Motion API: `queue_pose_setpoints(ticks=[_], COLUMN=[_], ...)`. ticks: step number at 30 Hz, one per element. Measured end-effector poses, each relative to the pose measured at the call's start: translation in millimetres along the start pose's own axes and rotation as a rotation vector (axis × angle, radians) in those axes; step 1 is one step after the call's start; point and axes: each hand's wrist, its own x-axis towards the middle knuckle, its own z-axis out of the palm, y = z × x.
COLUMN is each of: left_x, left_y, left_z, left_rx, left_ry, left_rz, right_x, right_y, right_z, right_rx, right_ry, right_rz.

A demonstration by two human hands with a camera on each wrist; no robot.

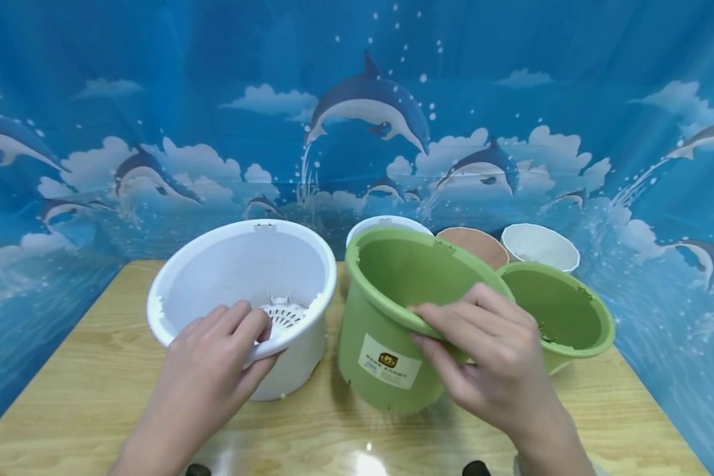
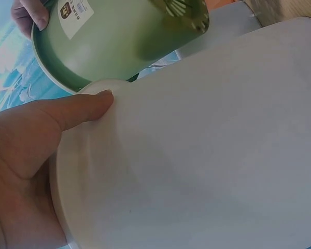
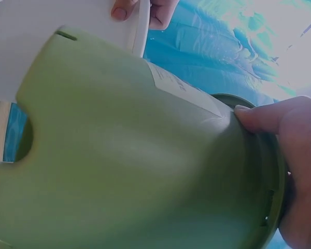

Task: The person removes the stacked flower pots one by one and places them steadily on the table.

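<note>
My left hand (image 1: 220, 357) grips the near rim of a white plastic flower pot (image 1: 297, 363), fingers over the edge inside and thumb outside. Slots show in the floor of this pot. With my right hand (image 1: 494, 357) I pinch the near right rim of a green flower pot (image 1: 357, 317), which bears a white label (image 1: 389, 361) and tilts a little. In the left wrist view, the left thumb lies along the white pot's outer wall (image 2: 197, 140). From the right wrist, the green pot's outer wall (image 3: 129, 140) and a notch at its base are visible.
Another green pot (image 1: 589, 324) stands to the right. Behind are a second white pot (image 1: 387, 221), a brown pot (image 1: 476, 244) and a white ridged pot (image 1: 541, 244). All are on a wooden table (image 1: 95, 344), with a dolphin-print curtain (image 1: 214, 79) at the back.
</note>
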Motion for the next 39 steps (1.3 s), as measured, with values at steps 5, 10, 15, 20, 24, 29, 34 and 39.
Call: queue_pose_setpoints(ticks=[5,10,15,20,24,29,34,39], left_x=[-0.1,0.1,0.1,-0.5,-0.3,-0.6,-1.0,-1.6], left_y=[-0.9,-1.4,-1.2,-1.2,-1.2,-1.2,-1.0,-0.8], left_z=[-0.9,-1.1,-0.6,-0.5,-0.4,-1.0,-1.2,-1.4], left_rx=[0.0,-0.002,-0.003,-0.002,-0.004,-0.007,-0.003,0.0], left_ry=[0.009,0.006,0.004,0.007,0.014,0.02,0.011,0.0], left_rz=[0.011,0.021,0.018,0.014,0.02,0.024,0.015,0.014], right_x=[1,0,-1,-3,-5,-6,-9,-10], right_y=[-1,-3,-3,-2,-1,-1,-1,-2], right_z=[0,-1,-2,-2,-1,-1,-1,-1], right_rx=[-0.013,-0.034,-0.044,-0.046,-0.054,-0.059,-0.048,-0.052], right_ry=[-0.055,-0.077,-0.093,-0.128,-0.159,-0.206,-0.273,-0.305], right_rz=[0.002,0.009,0.014,0.019,0.018,0.024,0.026,0.037])
